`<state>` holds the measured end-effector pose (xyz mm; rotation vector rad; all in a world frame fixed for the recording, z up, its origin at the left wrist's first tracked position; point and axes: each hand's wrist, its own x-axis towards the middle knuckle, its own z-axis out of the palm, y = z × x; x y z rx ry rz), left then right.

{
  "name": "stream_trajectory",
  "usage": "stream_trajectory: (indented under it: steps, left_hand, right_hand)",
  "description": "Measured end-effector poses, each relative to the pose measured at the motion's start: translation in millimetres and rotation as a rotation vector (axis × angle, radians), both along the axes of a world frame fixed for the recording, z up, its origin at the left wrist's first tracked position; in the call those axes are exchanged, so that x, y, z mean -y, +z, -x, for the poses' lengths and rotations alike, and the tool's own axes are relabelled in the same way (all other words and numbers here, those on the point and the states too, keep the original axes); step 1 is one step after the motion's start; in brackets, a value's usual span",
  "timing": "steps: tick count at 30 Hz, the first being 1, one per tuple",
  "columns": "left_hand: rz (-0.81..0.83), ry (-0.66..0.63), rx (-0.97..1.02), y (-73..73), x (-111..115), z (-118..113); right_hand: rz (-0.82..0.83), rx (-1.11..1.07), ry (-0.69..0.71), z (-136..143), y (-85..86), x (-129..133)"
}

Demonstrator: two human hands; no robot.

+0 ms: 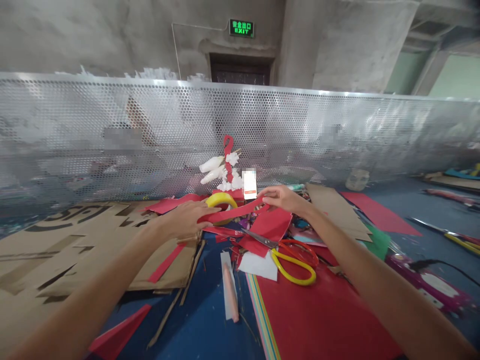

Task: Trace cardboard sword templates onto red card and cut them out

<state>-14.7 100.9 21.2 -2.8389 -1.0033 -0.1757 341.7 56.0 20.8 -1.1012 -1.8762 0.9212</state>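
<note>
A red paper strip [234, 212] is stretched between my two hands above the cluttered table. My left hand [187, 216] grips its left end, close to a roll of yellow tape [222, 201]. At the other end, the fingers of my right hand [283, 199] pinch the strip, which bends back there. Below lie scissors [296, 270] with one yellow and one red handle, their blades resting on red paper scraps [260, 246]. A phone with a lit screen [249, 186] stands beyond my hands, next to white flower-like pieces with a red strip [228, 167].
Flattened cardboard [48, 250] covers the left side. A stack of coloured paper, red on top [318, 320], lies at front right. A pink device with a cord [431, 282] sits at the right. A perforated metal panel [157, 125] borders the table's back.
</note>
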Motion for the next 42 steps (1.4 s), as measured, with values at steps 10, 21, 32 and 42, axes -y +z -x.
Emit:
stream_trajectory:
  steps: [10, 21, 32, 42]
  left_hand:
    - [0.12, -0.068, 0.017, 8.9, 7, -1]
    - [0.142, -0.038, -0.002, 12.4, 11, 0]
    - [0.291, -0.011, -0.015, 29.3, 8, 17]
    - [0.33, 0.035, -0.034, 57.7, 17, 36]
  right_hand:
    - [-0.15, 0.277, -0.007, 22, -3.6, 9]
    - [-0.192, 0.29, 0.03, 21, -4.9, 6]
    - [0.015, 0.043, 0.086, 23, -7.1, 2]
    - [0.02, -0.002, 0.002, 26, 1.6, 6]
